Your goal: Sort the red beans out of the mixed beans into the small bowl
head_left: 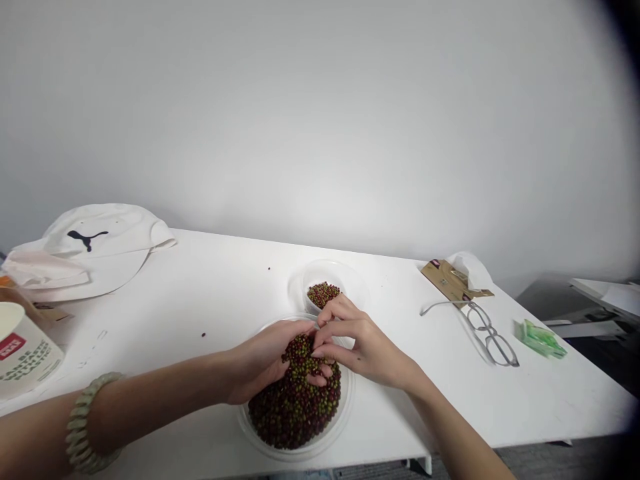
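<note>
A heap of red and green beans point(295, 420) fills most of a clear bowl point(348, 420) that stands by the near edge of the white desk point(215, 287). My left hand point(257, 363) is cupped over the bowl, half open, with beans gathered in it. My right hand point(367, 347) reaches in from the other side, fingers bent and tips bunched above those beans; I cannot tell whether they pinch one. Just beyond, towards the far edge, a smaller clear bowl point(347, 275) holds a smaller pile. Two loose beans point(203, 335) lie apart on the desktop to the left. A white cap point(107, 233) rests by the far left corner, with a paper tub point(30, 363) nearer me at the left. Near the far right corner lies a brown cardboard packet point(447, 280); eyeglasses point(490, 330) sit nearer me, and a green packet point(543, 339) lies by the right edge.
</note>
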A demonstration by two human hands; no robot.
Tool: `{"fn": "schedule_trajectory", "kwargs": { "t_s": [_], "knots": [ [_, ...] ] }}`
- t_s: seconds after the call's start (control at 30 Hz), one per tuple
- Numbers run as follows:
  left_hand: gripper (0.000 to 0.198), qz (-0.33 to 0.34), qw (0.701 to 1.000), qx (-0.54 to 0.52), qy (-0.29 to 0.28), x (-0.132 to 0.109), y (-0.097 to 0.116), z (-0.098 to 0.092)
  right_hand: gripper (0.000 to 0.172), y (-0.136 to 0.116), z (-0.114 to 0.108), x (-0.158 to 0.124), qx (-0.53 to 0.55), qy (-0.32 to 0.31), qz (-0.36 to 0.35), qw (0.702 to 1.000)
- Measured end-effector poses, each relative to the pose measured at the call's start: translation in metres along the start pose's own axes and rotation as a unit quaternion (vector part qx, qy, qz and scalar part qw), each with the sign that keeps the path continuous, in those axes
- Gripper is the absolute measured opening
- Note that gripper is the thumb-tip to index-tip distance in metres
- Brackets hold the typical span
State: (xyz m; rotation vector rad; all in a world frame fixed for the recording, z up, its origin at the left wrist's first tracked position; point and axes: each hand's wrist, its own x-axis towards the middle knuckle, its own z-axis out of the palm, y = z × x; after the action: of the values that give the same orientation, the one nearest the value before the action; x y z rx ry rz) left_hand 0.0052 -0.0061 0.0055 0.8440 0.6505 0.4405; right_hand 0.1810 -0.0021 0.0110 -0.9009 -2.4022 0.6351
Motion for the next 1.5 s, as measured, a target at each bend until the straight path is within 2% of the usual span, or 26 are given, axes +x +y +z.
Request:
{"fn": "schedule_trajectory", "kwargs": {
  "t_s": [0.1,0.17,0.23,0.3,0.37,0.47,0.57,0.7,0.97,1.13,1.2,1.23,1.3,1.4,1.43,1.5],
  "knots": [
    [0.026,0.006,1.0,0.0,-0.003,0.0,-0.001,-0.001,0.006,0.004,-0.003,0.0,0.063,0.041,-0.015,0.997],
    [0.024,0.001,1.0,-0.008,0.001,-0.001,-0.001,-0.002,0.007,0.01,-0.005,0.0,0.08,0.122,0.008,0.989],
    [0.023,-0.002,1.0,-0.013,0.005,-0.001,-0.001,-0.003,0.008,0.016,-0.007,0.0,0.028,0.226,0.062,0.972],
    [0.023,-0.002,1.0,-0.012,0.01,-0.002,-0.001,-0.003,0.011,0.02,-0.009,0.001,-0.031,0.27,0.104,0.957],
    [0.024,0.0,1.0,-0.012,0.011,-0.003,0.0,-0.002,0.011,0.018,-0.01,0.001,-0.035,0.225,0.103,0.968],
    [0.026,0.009,1.0,-0.017,0.0,-0.002,-0.001,-0.002,0.008,0.007,-0.01,0.001,0.001,0.091,0.053,0.994],
    [0.026,0.016,1.0,-0.014,-0.01,-0.001,-0.001,-0.002,0.009,-0.001,-0.007,0.0,-0.007,0.025,0.026,0.999],
    [0.026,0.013,1.0,-0.008,-0.009,0.001,-0.002,-0.003,0.008,0.0,-0.005,-0.001,-0.024,0.001,0.028,0.999],
    [0.028,0.003,1.0,0.006,-0.01,0.001,-0.001,-0.002,0.003,0.003,-0.002,-0.002,-0.025,-0.001,0.02,0.999],
    [0.027,0.004,1.0,0.001,-0.006,0.0,0.0,-0.001,0.001,-0.001,-0.007,-0.003,0.018,-0.015,0.001,1.0],
    [0.027,0.002,1.0,0.004,-0.006,0.0,0.001,-0.001,0.001,0.0,-0.01,-0.003,0.06,0.001,-0.009,0.998],
    [0.026,-0.001,1.0,0.005,-0.007,0.0,0.001,-0.001,0.002,0.003,-0.012,-0.002,0.077,0.029,-0.007,0.997],
    [0.026,-0.007,1.0,0.004,-0.001,0.0,0.001,-0.001,0.005,0.011,-0.014,-0.002,0.072,0.121,0.024,0.99],
    [0.023,-0.01,1.0,0.004,0.005,-0.001,0.001,-0.002,0.007,0.023,-0.015,0.0,-0.046,0.256,0.101,0.96],
    [0.023,-0.009,1.0,0.005,0.005,-0.001,0.0,-0.002,0.008,0.026,-0.015,0.0,-0.077,0.269,0.117,0.953],
    [0.023,-0.006,1.0,0.002,0.006,-0.001,-0.001,-0.003,0.008,0.025,-0.015,0.0,-0.086,0.24,0.116,0.96]
  ]
}}
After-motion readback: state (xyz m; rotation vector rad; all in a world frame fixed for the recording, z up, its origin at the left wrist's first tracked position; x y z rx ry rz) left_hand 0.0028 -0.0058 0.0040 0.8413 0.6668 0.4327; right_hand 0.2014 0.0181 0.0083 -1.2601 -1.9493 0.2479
